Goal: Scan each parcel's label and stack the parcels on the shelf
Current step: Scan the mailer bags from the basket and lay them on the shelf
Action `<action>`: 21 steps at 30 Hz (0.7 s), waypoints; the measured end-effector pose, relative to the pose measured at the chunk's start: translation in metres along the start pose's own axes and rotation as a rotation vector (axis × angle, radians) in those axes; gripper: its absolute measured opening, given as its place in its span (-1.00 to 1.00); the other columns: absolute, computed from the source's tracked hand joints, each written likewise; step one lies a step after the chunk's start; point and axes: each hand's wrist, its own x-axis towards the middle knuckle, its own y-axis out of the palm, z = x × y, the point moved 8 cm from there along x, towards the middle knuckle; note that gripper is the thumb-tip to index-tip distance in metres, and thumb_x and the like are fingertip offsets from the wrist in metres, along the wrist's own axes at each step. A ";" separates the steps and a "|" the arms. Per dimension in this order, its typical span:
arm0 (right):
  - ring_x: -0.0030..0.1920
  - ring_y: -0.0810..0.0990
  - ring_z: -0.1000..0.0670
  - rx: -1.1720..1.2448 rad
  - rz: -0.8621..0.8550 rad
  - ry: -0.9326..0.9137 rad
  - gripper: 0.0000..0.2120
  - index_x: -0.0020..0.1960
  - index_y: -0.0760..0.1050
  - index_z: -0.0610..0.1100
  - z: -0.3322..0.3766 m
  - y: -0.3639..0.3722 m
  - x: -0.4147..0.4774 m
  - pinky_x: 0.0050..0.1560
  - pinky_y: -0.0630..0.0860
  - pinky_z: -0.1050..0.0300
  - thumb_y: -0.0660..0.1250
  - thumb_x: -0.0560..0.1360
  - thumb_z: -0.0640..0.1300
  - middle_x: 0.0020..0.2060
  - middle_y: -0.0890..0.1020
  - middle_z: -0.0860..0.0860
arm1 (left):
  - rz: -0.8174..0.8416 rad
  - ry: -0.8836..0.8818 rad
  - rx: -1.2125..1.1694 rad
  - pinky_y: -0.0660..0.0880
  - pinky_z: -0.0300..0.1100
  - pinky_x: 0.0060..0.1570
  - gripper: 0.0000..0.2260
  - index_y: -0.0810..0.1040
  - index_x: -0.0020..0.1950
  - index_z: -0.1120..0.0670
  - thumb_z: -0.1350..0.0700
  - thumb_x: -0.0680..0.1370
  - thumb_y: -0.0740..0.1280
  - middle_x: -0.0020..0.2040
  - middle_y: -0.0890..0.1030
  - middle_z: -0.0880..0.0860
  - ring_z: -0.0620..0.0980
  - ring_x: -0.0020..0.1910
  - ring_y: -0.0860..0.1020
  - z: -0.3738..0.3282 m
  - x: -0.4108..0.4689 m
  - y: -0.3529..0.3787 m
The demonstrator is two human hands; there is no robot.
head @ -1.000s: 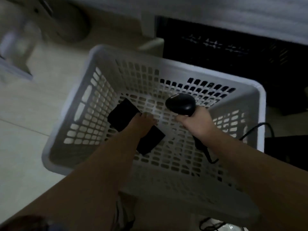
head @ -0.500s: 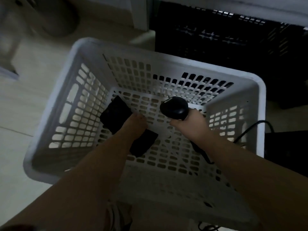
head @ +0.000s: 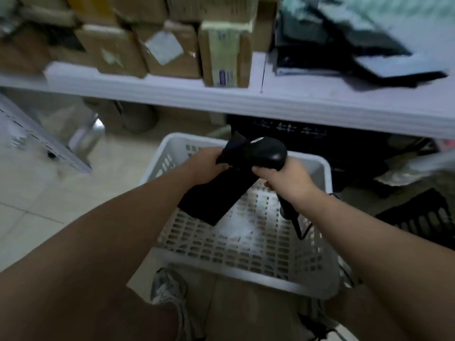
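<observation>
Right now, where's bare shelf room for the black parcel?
Bare white shelf in front of the pile of dark flat mailers, right of the tall cardboard box. A narrow gap separates those two. Left side is crowded with brown cardboard boxes.

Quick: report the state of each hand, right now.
Left hand: closed, gripping the black parcel, held over the white basket.
Right hand: closed, gripping the handheld scanner.

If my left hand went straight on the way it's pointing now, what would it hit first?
Probably the scanner in the right hand, just past the black parcel the left hand grips; depth is unclear.
</observation>
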 end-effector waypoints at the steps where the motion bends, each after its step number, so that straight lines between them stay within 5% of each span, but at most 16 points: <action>1: -0.32 0.58 0.02 0.077 -0.037 -0.013 -0.91 -0.16 0.58 -0.11 0.013 -0.013 -0.007 -0.24 0.54 0.18 0.46 0.47 -0.13 -0.33 0.62 -0.02 | -0.060 0.008 -0.041 0.31 -0.23 -0.10 -0.76 0.52 0.22 0.21 0.20 0.57 0.31 0.12 0.59 0.18 0.12 0.12 0.53 -0.012 -0.009 -0.020; 6: -0.40 0.60 -0.07 0.588 -0.001 0.019 -0.82 -0.07 0.55 -0.22 0.064 -0.051 -0.037 -0.26 0.64 0.09 0.39 0.53 -0.09 -0.40 0.57 -0.16 | -0.336 0.144 -0.162 0.33 -0.49 -0.29 -0.90 0.52 0.01 0.04 0.16 0.53 0.38 -0.19 0.53 -0.18 -0.30 -0.24 0.48 -0.070 -0.066 -0.101; 11: -0.20 0.71 -0.17 0.730 0.132 0.206 -0.66 0.03 0.50 -0.24 0.059 -0.052 -0.050 -0.18 0.68 0.07 0.38 0.51 0.05 -0.18 0.68 -0.28 | -0.526 0.398 0.165 0.38 -0.19 -0.26 -0.94 0.51 -0.11 0.10 0.19 0.51 0.38 -0.22 0.42 -0.08 -0.08 -0.23 0.44 -0.114 -0.111 -0.114; 14: -0.15 0.72 -0.19 0.855 0.088 0.224 -0.58 0.08 0.47 -0.23 0.060 -0.056 -0.048 -0.24 0.66 0.08 0.38 0.49 0.13 -0.07 0.66 -0.31 | -0.687 0.473 0.058 0.28 -0.28 -0.31 -0.78 0.38 -0.20 0.01 0.24 0.48 0.37 -0.25 0.34 -0.11 -0.16 -0.27 0.33 -0.125 -0.127 -0.114; 18: -0.18 0.71 -0.08 0.946 0.148 0.252 -0.63 0.07 0.57 -0.19 0.055 -0.055 -0.051 -0.23 0.66 0.08 0.37 0.50 0.12 -0.10 0.70 -0.14 | -0.616 0.699 0.200 0.55 -0.13 -0.20 -0.84 0.62 -0.02 0.14 0.22 0.45 0.30 -0.09 0.61 0.05 -0.01 -0.13 0.57 -0.140 -0.135 -0.090; 21: -0.23 0.69 -0.07 0.727 0.185 0.207 -0.92 -0.08 0.60 -0.21 0.052 -0.055 -0.053 -0.20 0.66 0.11 0.43 0.46 -0.20 -0.12 0.68 -0.15 | -0.470 0.746 0.228 0.49 -0.27 0.02 -0.74 0.66 0.05 0.20 0.19 0.46 0.25 0.02 0.64 0.13 -0.06 0.02 0.54 -0.137 -0.129 -0.078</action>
